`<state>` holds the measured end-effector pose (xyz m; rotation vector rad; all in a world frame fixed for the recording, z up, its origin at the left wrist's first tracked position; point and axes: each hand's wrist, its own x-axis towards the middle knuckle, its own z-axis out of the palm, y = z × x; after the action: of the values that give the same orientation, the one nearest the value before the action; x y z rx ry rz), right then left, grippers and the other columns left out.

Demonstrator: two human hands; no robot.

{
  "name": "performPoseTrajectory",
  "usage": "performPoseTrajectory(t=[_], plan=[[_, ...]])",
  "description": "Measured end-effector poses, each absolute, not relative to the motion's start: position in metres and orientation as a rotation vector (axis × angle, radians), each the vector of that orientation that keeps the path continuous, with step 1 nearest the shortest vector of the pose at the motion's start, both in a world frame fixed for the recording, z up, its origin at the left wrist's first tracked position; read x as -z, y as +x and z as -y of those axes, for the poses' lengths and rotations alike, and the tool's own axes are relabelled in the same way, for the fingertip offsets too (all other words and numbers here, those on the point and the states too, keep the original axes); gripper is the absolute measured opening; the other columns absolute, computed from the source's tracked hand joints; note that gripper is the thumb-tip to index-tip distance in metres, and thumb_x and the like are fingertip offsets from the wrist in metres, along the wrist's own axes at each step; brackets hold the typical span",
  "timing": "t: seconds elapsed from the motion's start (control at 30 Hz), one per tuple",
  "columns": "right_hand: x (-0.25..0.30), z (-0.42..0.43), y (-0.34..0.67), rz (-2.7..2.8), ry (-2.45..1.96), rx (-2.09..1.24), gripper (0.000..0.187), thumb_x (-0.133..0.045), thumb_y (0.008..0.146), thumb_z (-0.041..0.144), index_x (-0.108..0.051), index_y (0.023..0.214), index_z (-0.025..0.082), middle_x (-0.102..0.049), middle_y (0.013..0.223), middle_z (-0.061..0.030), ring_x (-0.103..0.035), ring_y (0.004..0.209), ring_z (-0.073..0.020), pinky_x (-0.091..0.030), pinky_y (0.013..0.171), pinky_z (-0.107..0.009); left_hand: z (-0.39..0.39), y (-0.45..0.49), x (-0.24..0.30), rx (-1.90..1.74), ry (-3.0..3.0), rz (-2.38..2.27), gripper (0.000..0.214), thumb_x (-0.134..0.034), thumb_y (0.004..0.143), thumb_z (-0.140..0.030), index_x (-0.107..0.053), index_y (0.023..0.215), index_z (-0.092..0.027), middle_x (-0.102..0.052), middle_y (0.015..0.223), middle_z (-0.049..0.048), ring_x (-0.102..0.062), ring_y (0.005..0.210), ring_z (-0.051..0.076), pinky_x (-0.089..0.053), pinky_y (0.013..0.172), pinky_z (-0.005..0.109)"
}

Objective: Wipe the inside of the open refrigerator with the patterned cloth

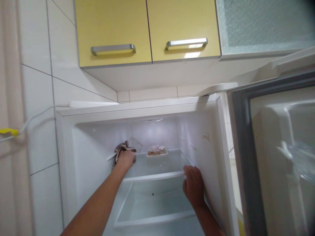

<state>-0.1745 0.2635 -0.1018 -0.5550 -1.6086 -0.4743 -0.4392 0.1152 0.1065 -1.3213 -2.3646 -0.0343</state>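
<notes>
Inside an open fridge (83, 157), my left hand (126, 159) is closed around a crumpled dark patterned cloth (120, 149). The cloth lies against the left inner wall, by the back of the upper glass shelf (157, 165). My right hand (193, 183) grips the right end of that shelf's white front edge, fingers bent over it. Toward the back of the shelf sits a small clear-wrapped tray of food (157, 150); what food it is I cannot make out.
A lower glass shelf (152, 205) lies beneath. The fridge door (283, 157) stands open at the right, with a clear plastic bag (301, 160) in it. Yellow cabinets (113, 26) hang above. A white cable (36, 116) with a yellow tag (9, 131) runs along the left wall.
</notes>
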Motion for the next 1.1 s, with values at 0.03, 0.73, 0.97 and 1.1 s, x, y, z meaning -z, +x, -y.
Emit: performPoseTrajectory(t=[0.03,0.73,0.97,1.1], plan=[[0.102,-0.263,-0.175,1.605,-0.555,0.465,0.052,-0.044,0.079,0.003,-0.054,0.128,0.016,-0.067,0.118,-0.0118,-0.055,0.119,-0.0261,-0.046,0.111,-0.053,-0.111,-0.436,-0.102,-0.022,-1.307,2.363,0.014,-0.062,0.085,-0.014,-0.073,0.094,-0.011,-0.079,0.104,0.0148,-0.073,0.099,0.025,-0.054,0.096,0.045],[0.094,-0.256,-0.175,1.569,-0.573,0.437,0.052,-0.045,0.076,-0.002,-0.058,0.123,0.017,-0.070,0.114,-0.0105,-0.060,0.115,-0.0244,-0.049,0.110,-0.052,0.057,-0.405,-0.095,-0.222,-1.354,2.017,0.061,-0.048,0.074,-0.011,-0.066,0.130,-0.028,-0.069,0.137,0.0106,-0.062,0.130,0.034,-0.039,0.118,0.058],[0.098,-0.260,-0.178,1.567,-0.561,0.436,0.053,-0.045,0.077,-0.001,-0.056,0.126,0.018,-0.070,0.114,-0.0094,-0.059,0.116,-0.0244,-0.048,0.110,-0.052,0.029,-0.404,-0.152,-0.169,-1.071,1.699,0.058,-0.052,0.078,-0.015,-0.058,0.135,-0.009,-0.061,0.139,0.0259,-0.055,0.131,0.042,-0.037,0.114,0.060],[0.100,-0.261,-0.179,1.547,-0.575,0.456,0.053,-0.045,0.078,0.000,-0.055,0.127,0.017,-0.070,0.114,-0.0098,-0.059,0.115,-0.0248,-0.047,0.110,-0.053,-0.020,-0.413,-0.160,-0.102,-1.009,1.689,0.037,-0.040,0.086,-0.012,-0.068,0.110,-0.008,-0.065,0.126,0.0273,-0.059,0.122,0.041,-0.041,0.108,0.060]])
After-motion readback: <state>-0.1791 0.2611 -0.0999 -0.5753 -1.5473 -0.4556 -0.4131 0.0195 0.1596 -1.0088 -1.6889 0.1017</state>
